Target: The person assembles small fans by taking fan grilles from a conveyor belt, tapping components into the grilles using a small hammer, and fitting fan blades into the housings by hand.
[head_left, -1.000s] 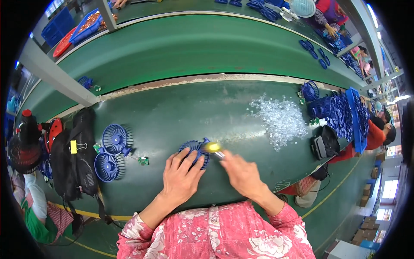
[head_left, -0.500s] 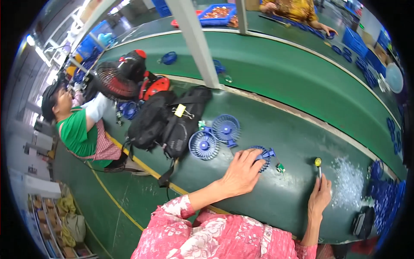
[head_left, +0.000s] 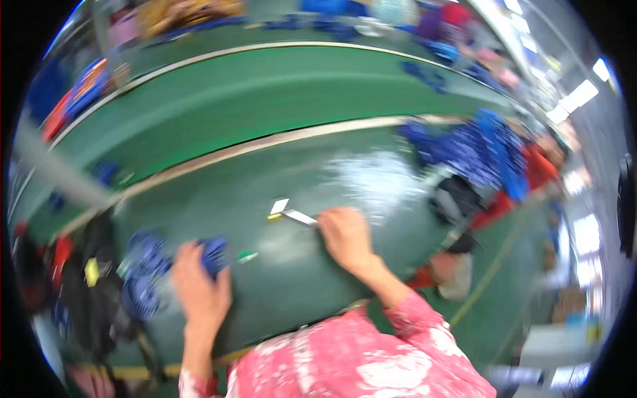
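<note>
My left hand (head_left: 199, 285) has its fingers round a blue plastic fan housing (head_left: 213, 256), which rests on the green bench; motion blur softens its outline. Two more round blue fan housings lie left of that hand, one farther off (head_left: 147, 249) and one nearer (head_left: 141, 295). A small green circuit board (head_left: 247, 256) lies to the right of the held housing. In my right hand (head_left: 345, 239), closed fingers grip a slim, shiny metal tool (head_left: 300, 217) with a small yellow and white-looking head; its exact kind cannot be made out. The head points left, over the bench.
Small clear pieces (head_left: 378, 182) are spread beyond my right hand. Blue parts (head_left: 458, 149) are heaped at the right, with a black object (head_left: 456, 199) nearer. A black bag (head_left: 93, 285) lies at the left. Past the pale ledge runs a green belt (head_left: 265, 93).
The view has swung to the right and blurred. The tool's head now points left instead of away from me. My left hand stays on the same fan housing.
</note>
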Available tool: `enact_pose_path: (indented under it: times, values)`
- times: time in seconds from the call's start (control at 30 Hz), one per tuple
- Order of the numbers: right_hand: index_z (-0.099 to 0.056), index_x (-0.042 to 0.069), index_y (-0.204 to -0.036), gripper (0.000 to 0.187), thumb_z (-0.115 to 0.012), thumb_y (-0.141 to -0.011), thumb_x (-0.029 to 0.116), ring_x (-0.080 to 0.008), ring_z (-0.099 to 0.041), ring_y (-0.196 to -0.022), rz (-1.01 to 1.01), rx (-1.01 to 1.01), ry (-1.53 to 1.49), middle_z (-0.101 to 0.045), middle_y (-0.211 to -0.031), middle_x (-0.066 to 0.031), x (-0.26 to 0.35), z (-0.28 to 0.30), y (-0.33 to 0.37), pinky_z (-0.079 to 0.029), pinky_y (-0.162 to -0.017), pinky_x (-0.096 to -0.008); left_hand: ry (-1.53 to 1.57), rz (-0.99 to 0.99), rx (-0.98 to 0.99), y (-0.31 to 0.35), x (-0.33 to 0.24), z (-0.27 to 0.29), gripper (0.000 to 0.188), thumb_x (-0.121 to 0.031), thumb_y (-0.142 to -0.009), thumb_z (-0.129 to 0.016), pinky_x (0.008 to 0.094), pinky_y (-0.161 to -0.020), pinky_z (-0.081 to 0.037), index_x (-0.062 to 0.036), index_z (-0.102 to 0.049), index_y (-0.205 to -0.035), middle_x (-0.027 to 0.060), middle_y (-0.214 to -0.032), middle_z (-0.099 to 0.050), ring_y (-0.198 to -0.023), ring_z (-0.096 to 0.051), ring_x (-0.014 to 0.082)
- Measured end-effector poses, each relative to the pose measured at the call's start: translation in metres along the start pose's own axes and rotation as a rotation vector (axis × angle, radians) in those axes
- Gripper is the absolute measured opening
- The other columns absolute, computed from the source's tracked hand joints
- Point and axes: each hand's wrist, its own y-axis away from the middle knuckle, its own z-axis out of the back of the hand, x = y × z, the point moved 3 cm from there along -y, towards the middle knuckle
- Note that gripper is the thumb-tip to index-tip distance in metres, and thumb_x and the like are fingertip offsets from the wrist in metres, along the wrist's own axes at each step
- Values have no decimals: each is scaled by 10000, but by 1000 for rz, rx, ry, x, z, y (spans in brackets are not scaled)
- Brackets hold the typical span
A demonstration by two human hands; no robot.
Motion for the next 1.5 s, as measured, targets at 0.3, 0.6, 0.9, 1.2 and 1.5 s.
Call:
enact_pose_path:
  times: [0.3,0.6,0.9,1.2,1.5]
  values:
    - [-528,50,-668,314,-674,-907,192,-331,-569,-548,-501,-201,218,-538,-639,-128,-33,74,123,-433,-493,-427,-20,-120,-117,12,-6,4,462,24,-817,-554,534,-1097,-280,35,-478,-1272,241,-1405,-450,-1330,-395,436]
    - [-498,67,-669,295,-678,-882,164,-313,-558,-544,-548,-320,321,-513,-638,-108,-26,66,139,-424,-482,-412,293,-421,199,45,-51,-32,466,-64,-811,-656,561,-1058,-316,25,-496,-1239,241,-1371,-468,-1292,-420,454]
    - [-471,75,-629,321,-733,-813,103,-261,-518,-499,-499,-465,200,-459,-608,-86,-44,79,142,-410,-454,-379,56,-167,331,48,-72,-56,581,-206,-926,-624,493,-1152,-210,26,-399,-1409,217,-1514,-360,-1390,-332,388]
    - [-472,103,-619,344,-770,-786,147,-195,-500,-506,-424,-282,-162,-431,-619,-30,-63,90,143,-401,-446,-321,-337,-221,377,31,-116,-60,572,-336,-953,-595,537,-1092,-324,96,-509,-1318,316,-1390,-469,-1261,-465,468]
    - [-549,-11,-792,351,-570,-1001,270,-346,-567,-678,-500,473,-1001,-539,-745,-144,-111,135,133,-453,-602,-400,-339,-158,481,30,-96,-59,639,-346,-946,-540,569,-1135,-253,93,-423,-1395,316,-1455,-397,-1343,-365,491]
